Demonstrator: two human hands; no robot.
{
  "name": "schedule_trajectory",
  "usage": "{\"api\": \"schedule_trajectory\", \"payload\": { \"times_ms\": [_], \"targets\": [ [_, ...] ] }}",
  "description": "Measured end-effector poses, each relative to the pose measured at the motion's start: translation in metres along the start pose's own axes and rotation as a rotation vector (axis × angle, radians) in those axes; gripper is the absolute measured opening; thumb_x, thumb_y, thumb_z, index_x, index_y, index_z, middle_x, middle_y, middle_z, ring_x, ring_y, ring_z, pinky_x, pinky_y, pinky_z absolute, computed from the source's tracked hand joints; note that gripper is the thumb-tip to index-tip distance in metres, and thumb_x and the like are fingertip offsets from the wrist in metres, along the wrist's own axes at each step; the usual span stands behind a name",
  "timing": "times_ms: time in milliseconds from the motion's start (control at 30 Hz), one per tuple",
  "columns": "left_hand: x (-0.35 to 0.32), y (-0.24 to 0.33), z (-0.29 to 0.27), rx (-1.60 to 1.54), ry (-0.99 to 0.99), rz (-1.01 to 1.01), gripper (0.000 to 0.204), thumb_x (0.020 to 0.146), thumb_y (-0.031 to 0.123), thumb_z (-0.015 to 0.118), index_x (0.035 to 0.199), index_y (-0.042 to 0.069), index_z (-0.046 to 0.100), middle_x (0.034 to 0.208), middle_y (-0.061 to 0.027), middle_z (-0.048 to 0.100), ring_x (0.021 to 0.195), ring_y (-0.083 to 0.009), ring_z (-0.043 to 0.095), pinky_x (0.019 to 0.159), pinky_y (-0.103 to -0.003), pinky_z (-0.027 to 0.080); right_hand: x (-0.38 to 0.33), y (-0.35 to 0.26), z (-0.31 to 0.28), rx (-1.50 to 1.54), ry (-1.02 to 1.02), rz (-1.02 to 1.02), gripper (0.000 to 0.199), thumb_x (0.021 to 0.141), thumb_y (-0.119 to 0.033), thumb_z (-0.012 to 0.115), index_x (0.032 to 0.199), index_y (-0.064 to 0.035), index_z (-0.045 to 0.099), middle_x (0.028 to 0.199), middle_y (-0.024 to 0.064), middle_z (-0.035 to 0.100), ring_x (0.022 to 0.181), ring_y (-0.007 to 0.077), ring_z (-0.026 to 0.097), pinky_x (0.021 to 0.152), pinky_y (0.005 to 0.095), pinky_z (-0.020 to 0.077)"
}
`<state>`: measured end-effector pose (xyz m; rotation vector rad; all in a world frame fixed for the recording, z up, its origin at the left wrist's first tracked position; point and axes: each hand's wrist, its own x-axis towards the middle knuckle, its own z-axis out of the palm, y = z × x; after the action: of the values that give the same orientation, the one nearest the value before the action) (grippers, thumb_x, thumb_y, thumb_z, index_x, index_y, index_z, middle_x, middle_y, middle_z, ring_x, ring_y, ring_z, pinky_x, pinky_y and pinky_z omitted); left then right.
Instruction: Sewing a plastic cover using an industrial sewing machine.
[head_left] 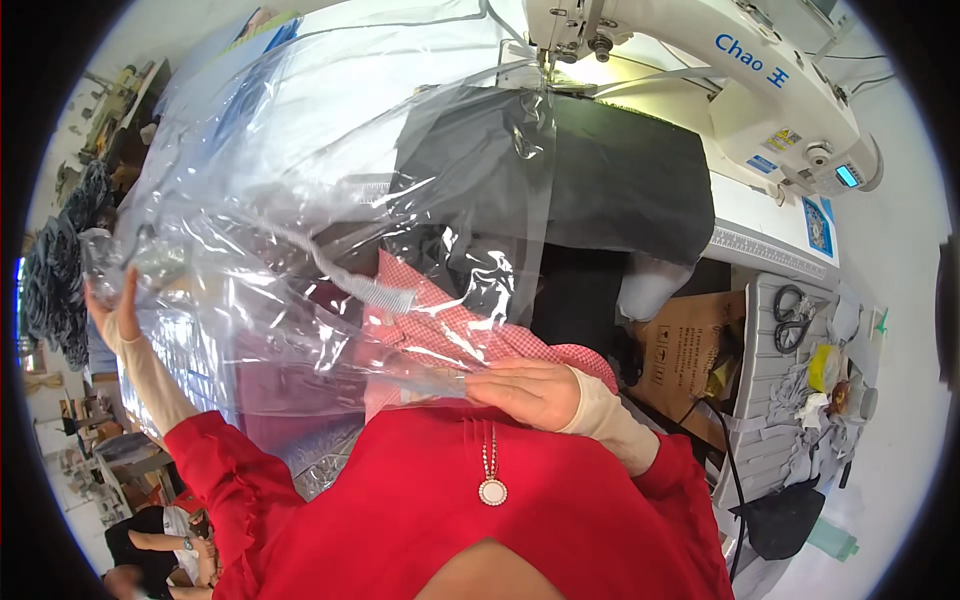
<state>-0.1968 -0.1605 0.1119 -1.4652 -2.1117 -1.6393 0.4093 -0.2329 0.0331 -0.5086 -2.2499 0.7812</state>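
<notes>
Red top [400, 500] right under the lens, and just beyond it my clear plastic sheet [310, 220] spreads from chest to desk [738, 205], its far edge lost in glare. Left hand [122, 312]: fingers parted, tips buried in crumpled plastic, so I can't tell if they grip. Right hand [525, 390]: fingers together, closed on the near edge, thumb hidden. Checked cloth [440, 312] and black fabric [630, 180] lie partly veiled; the sewing machine [690, 45] is cut off above.
</notes>
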Motion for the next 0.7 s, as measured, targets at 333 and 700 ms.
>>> {"api": "schedule_trajectory", "payload": {
  "times_ms": [333,700],
  "targets": [
    [0.006,0.022,0.025,-0.041,0.126,0.197,0.074,0.068,-0.007,0.073,0.129,-0.003,0.03,0.11,-0.0197,0.053,0.091,-0.0246,0.059,0.081,-0.035,0.052,0.006,0.005,-0.019,-0.102,0.092,-0.08,0.024,0.072,-0.001,0.061,0.096,0.0029,0.061,0.096,0.0138,0.064,0.087,0.0252,0.063,0.082,0.0349,0.0513],
    [0.031,0.004,0.071,-0.35,0.071,0.19,0.083,0.068,-0.009,0.072,0.133,0.0,0.022,0.113,-0.0223,0.05,0.093,-0.0239,0.058,0.083,-0.034,0.05,0.029,0.042,-0.072,-0.276,0.034,-0.044,0.025,0.073,-0.005,0.054,0.097,0.001,0.061,0.097,0.0113,0.062,0.092,0.025,0.06,0.089,0.0368,0.0472]
  ]
}}
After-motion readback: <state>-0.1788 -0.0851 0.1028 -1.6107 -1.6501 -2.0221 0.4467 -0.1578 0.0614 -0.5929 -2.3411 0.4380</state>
